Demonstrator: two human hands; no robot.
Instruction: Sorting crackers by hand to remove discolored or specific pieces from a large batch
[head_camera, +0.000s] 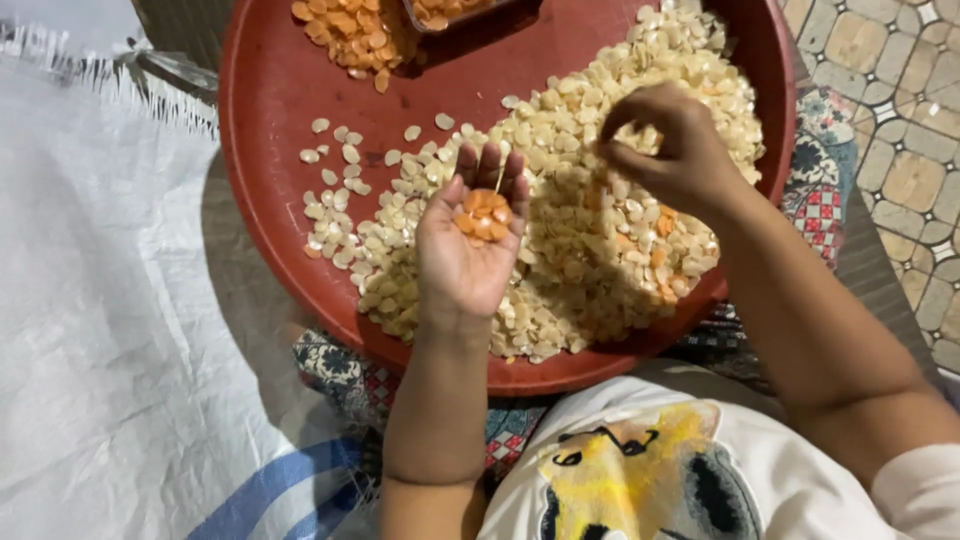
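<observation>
Left hand cupping orange seeds, right hand pinching pale seeds, red tray, tiled floor

We're seeing cream seeds covering a red round tray, orange pieces glowing, patterned cloth peeking, white sack showing blue stripes.

A round red tray holds a wide heap of pale seeds. Above the tray's middle the left hand lies palm up, cupping a small cluster of orange seeds. Toward the tray's right rim the right hand pinches a pale seed over the heap. At the tray's far edge sits an orange pile
</observation>
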